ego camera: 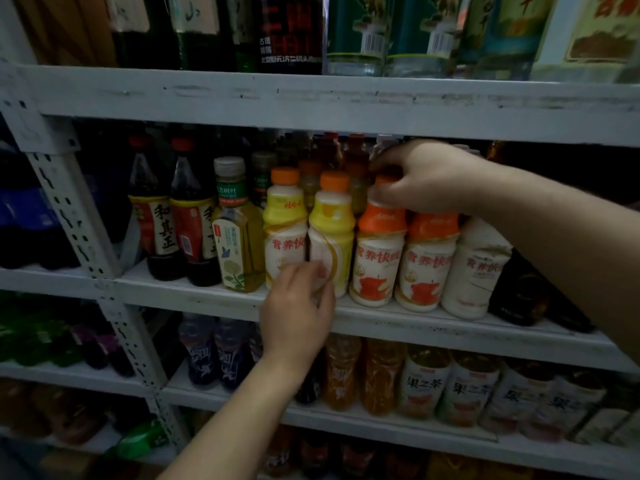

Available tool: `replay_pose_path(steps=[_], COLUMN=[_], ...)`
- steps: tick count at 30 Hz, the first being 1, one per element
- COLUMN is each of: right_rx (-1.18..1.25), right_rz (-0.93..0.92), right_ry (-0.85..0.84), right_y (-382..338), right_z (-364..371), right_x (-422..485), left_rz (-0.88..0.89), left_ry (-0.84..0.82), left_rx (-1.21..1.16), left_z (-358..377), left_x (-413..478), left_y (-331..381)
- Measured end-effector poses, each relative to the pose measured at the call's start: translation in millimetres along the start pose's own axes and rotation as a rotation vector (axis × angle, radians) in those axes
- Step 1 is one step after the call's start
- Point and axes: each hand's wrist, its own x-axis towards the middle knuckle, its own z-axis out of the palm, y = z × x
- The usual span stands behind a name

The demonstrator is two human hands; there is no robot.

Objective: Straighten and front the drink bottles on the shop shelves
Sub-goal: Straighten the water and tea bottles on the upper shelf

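Observation:
On the middle shelf (pixel 194 296) stands a row of milk-drink bottles. My left hand (pixel 298 310) grips the lower part of a yellow-labelled bottle (pixel 334 220) whose label faces sideways. Left of it stands another yellow bottle (pixel 284 223) with its characters facing front. My right hand (pixel 422 178) comes in from the right and pinches the orange cap and neck of an orange-labelled bottle (pixel 379 258). A second orange bottle (pixel 427 261) and a white bottle (pixel 476 271) stand to its right, their tops hidden behind my forearm.
A green tea bottle (pixel 239 233) and two dark herbal-tea bottles (pixel 157 223) stand left of the row. More bottles fill the back of this shelf, the shelf above (pixel 311 102) and the shelves below. A perforated white upright (pixel 69 216) stands at the left.

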Motion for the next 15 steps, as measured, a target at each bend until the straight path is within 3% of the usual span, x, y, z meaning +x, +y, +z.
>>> replay_pose_path(steps=[3, 8, 15], right_rx=[0.007, -0.046, -0.038], right_rz=[-0.029, -0.075, -0.095], right_ry=[0.080, 0.073, -0.024], right_y=[-20.5, -48.2, -44.4], right_z=[14.2, 30.3, 23.5], right_x=[7.3, 20.0, 29.5], left_rz=[-0.110, -0.160, -0.079], left_ry=[-0.036, -0.019, 0.056], left_rx=[0.017, 0.026, -0.047], left_z=[-2.2, 7.3, 10.3], left_x=[6.4, -0.8, -10.4], left_y=[0.9, 13.3, 20.0])
